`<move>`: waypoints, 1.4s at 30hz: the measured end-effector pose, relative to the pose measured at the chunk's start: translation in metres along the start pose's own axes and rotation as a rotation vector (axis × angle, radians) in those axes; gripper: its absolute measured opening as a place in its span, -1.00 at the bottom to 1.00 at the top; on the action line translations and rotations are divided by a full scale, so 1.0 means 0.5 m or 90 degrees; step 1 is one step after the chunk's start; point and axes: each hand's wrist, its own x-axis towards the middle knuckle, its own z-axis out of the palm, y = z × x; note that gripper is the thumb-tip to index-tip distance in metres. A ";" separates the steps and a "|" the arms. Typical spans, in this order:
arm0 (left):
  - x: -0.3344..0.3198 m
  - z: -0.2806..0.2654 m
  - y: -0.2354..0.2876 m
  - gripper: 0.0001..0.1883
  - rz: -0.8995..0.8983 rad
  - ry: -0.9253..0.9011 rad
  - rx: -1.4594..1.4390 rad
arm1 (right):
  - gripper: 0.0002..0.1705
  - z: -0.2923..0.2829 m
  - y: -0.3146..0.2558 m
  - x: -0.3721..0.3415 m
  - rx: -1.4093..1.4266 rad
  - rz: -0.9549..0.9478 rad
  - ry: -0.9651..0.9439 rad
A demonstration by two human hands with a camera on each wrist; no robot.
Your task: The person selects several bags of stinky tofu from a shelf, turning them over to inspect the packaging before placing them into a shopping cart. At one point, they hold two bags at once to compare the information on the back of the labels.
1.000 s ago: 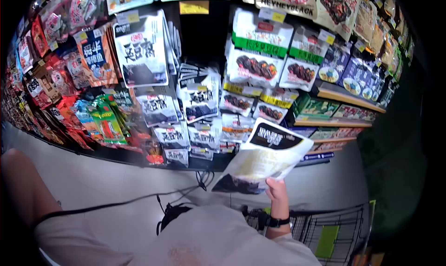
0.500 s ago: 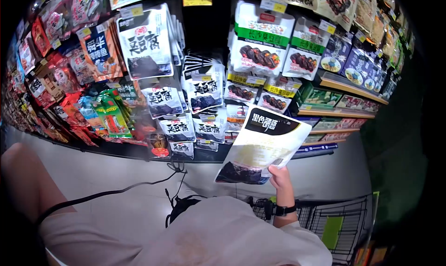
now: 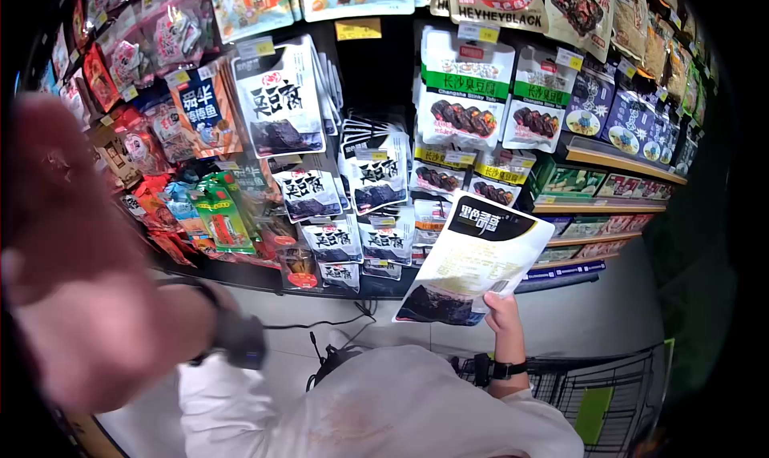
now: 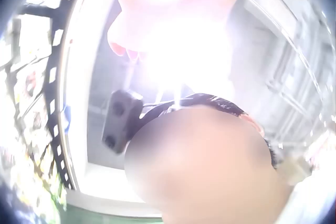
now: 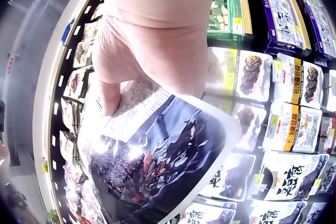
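Note:
My right hand pinches a white and black snack pouch by its lower right edge, thumb on the printed face. Text and a barcode show on that face in the head view. The right wrist view shows the pouch's dark food picture beneath the hand. My left hand is raised close to the head camera at the left, large and blurred, with nothing visible in it. In the left wrist view, glare washes out much of the left hand; a few fingertips show below it, near the person's head.
Hanging racks ahead carry several white and black stinky tofu pouches, green-banded pouches and colourful snack bags. Boxed goods sit on shelves at the right. A wire shopping cart stands at lower right. A black cable crosses below.
My left hand has come up into view at the left, close to the head camera. The right hand keeps holding the pouch, and the view has shifted slightly.

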 end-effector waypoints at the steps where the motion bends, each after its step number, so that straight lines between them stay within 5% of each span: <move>1: -0.033 0.004 -0.051 -0.44 0.079 0.156 -0.139 | -0.31 -0.001 0.002 -0.001 0.002 -0.002 -0.010; 5: -0.089 0.050 -0.109 -0.50 -0.113 -0.127 -0.401 | -0.33 -0.001 -0.007 -0.002 0.004 -0.005 0.017; 7: -0.110 0.286 -0.140 -0.30 0.325 0.602 -0.281 | -0.33 -0.010 -0.005 -0.009 0.004 0.013 0.019; 9: -0.094 0.215 -0.143 -0.36 0.117 0.194 -0.508 | -0.32 -0.012 -0.002 -0.014 0.003 0.017 0.024; 10: -0.097 0.184 -0.142 -0.38 0.075 0.134 -0.526 | -0.31 0.003 -0.008 -0.018 0.012 0.000 0.017; 20: -0.142 0.073 -0.141 -0.50 -0.047 -0.057 -0.440 | -0.28 0.003 -0.005 -0.036 0.027 -0.022 0.033; 22: -0.155 0.080 -0.249 -0.48 0.084 -0.033 -0.349 | -0.30 0.018 -0.025 -0.046 0.006 -0.004 0.060; 23: -0.170 0.048 -0.263 -0.52 -0.133 -0.112 -0.299 | -0.31 0.032 -0.038 -0.046 -0.020 0.025 0.089; 24: -0.187 0.034 -0.274 -0.44 -0.289 -0.114 -0.027 | -0.32 0.040 -0.034 -0.038 0.024 -0.038 0.053; 26: -0.260 0.038 -0.360 -0.40 -0.399 -0.025 0.198 | -0.34 0.050 -0.039 -0.034 0.039 -0.042 0.061; 29: -0.387 0.034 -0.456 -0.50 -0.636 0.176 0.001 | -0.37 0.089 -0.059 -0.026 0.051 -0.025 0.071; 32: -0.424 0.055 -0.472 -0.53 -0.767 0.117 -0.266 | -0.53 0.124 -0.092 -0.028 -0.033 0.030 0.148; 37: -0.418 0.078 -0.481 -0.70 -0.762 0.158 -0.178 | -0.52 0.127 -0.119 -0.033 -0.041 -0.009 0.101; 42: -0.399 0.090 -0.498 -0.69 -0.767 0.074 -0.133 | -0.50 0.129 -0.147 -0.076 -0.099 -0.040 0.133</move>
